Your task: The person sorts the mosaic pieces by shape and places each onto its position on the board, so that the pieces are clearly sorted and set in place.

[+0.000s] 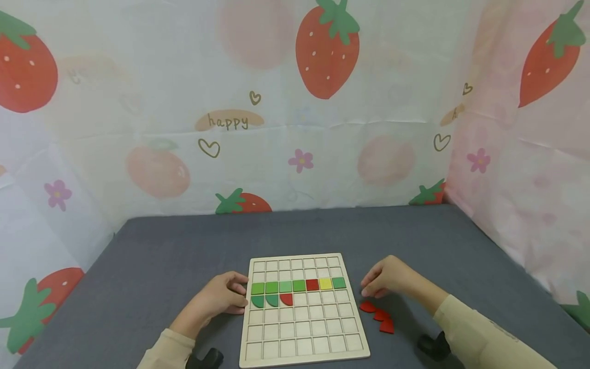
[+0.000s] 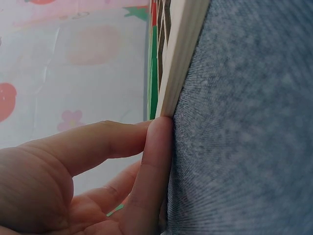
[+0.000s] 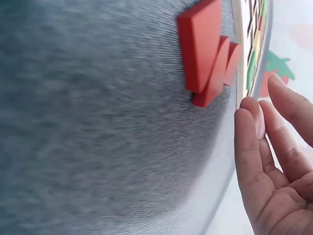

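Note:
A pale wooden grid board (image 1: 304,361) lies flat on the grey cloth. Coloured square tiles (image 1: 298,285), green, red and yellow, fill its third row from the back. In the row below, at the left end, sit two green quarter-round pieces (image 1: 272,300) and a red one (image 1: 286,299). My left hand (image 1: 214,297) rests against the board's left edge, its fingertips touching the side. To the right of the board, my right hand (image 1: 389,278) hovers with fingers nearly straight and nothing visible between them. Loose red pieces (image 1: 387,326) lie just nearer than that hand.
Grey cloth (image 1: 184,241) covers the table around the board. A printed strawberry curtain (image 1: 276,169) hangs behind and along both sides. Black wrist mounts (image 1: 434,347) show beneath the sleeves.

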`<state>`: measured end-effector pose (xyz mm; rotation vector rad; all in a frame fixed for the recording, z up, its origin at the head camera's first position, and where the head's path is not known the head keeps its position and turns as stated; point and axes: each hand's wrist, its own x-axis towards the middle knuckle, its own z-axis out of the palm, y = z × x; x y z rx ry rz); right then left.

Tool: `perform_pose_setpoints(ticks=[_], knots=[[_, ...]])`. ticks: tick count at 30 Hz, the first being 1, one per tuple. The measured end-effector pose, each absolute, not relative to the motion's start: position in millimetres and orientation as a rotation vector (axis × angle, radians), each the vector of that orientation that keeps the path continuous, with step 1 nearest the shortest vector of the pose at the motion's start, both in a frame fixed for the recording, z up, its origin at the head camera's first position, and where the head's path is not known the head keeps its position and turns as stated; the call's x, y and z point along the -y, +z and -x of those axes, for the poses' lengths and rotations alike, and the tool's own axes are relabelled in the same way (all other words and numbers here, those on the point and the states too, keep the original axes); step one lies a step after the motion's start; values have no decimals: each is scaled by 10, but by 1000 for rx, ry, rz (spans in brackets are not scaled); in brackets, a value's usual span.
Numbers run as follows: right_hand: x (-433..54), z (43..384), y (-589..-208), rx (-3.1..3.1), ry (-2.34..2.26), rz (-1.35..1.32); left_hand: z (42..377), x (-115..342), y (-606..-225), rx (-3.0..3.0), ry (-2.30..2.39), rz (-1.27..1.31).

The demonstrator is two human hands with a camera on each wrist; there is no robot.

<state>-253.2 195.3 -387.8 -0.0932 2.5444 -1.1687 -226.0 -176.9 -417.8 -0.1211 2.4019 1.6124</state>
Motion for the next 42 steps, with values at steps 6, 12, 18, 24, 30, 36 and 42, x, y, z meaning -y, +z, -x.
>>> perform_pose_setpoints(ticks=[6,12,18,24,30,36,42], knots=[[-2031,2495,-3917,-2510,-1187,101,2262,1777,-4185,-2401,1616,117],[-2073,2485,-3953,-2455,-1201,128,2270,1786,-4198,-2398,1621,115],[-2073,2489,-3983,-2428,-1207,142,2273,1792,-4209,-2393,1623,119],[-2062,2478,-4011,-2464,-1161,179,2279,1791,-4212,-2405,1610,123],[-2035,2470,-4020,-2510,-1121,197,2285,1793,-4204,-2408,1605,124],[-2021,2459,-4004,-2499,-1140,201,2280,1788,-4188,-2403,1602,125],[-2052,2461,-3960,-2454,-1225,197,2280,1783,-4202,-2397,1616,112]])
